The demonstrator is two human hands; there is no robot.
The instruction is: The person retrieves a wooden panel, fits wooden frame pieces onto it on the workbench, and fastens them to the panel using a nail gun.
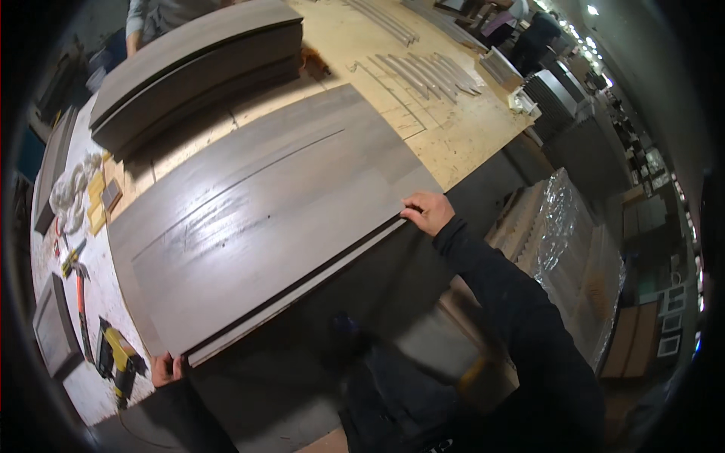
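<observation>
A large flat grey-brown wood panel [302, 196] lies on the workbench in front of me, with a long dark streak and shiny patches on its surface. Along its near edge runs a long thin strip [294, 285] with a dark side and a paler side. My right hand [429, 212] is closed, thumb and fingers pinching the strip's far right end by the panel's corner. At the near left end, my left hand [166, 370] pinches the other end; its palm is partly hidden by the dark sleeve.
Curved boards stand in a stack [204, 83] behind the panel. On the left are a yellow-black nail gun [117, 355], a hammer [81, 298], a small frame [57, 325] and white cloth [72, 196]. Thin sticks [427, 75] lie far right. A plastic-wrapped stack [563, 249] stands rightward. Another person's arm [134, 34] shows top left.
</observation>
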